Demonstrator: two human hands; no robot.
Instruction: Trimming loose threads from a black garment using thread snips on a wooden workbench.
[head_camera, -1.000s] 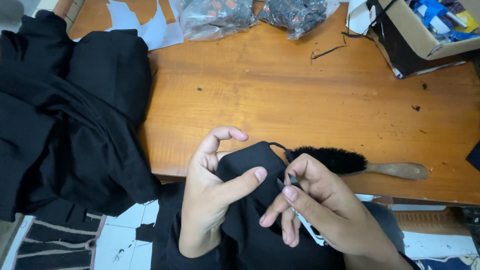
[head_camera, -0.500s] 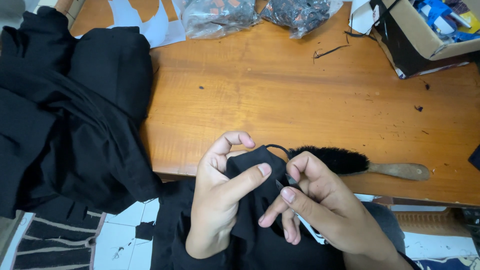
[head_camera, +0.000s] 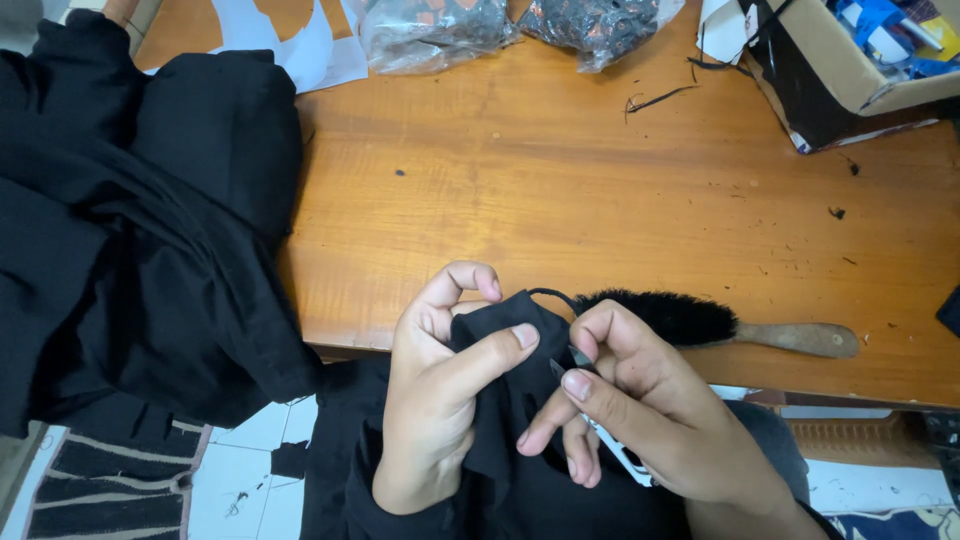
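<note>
Left hand (head_camera: 440, 390) closed on a fold of black cloth (head_camera: 505, 330), thumb pressed across the front, forefinger curled over the top edge. Right hand (head_camera: 640, 410) closed round small metal snips (head_camera: 575, 362), blades pinched between thumb and forefinger and set against the cloth's right edge; white handle showing below the palm. Thin black loop of cord rising from the cloth's top, just beside the right forefinger. Cloth held up in front of the near edge of the table (head_camera: 560, 180), rest of it hanging down toward the lap.

Just behind the right hand, lying on the table: brush (head_camera: 700, 320) with black bristles and worn wooden handle, handle pointing right. Left, draped over the table's end and hanging toward the floor: large heap of black fabric (head_camera: 140, 230). Tabletop of orange-brown wood, scattered with thread ends and dark specks.

Far edge: two clear plastic bags (head_camera: 500, 25) of small dark items, white paper (head_camera: 290, 35) to their left, open cardboard box (head_camera: 850, 65) at far right. Below the table: pale tiled floor (head_camera: 250, 450), striped mat (head_camera: 110, 485) at lower left.
</note>
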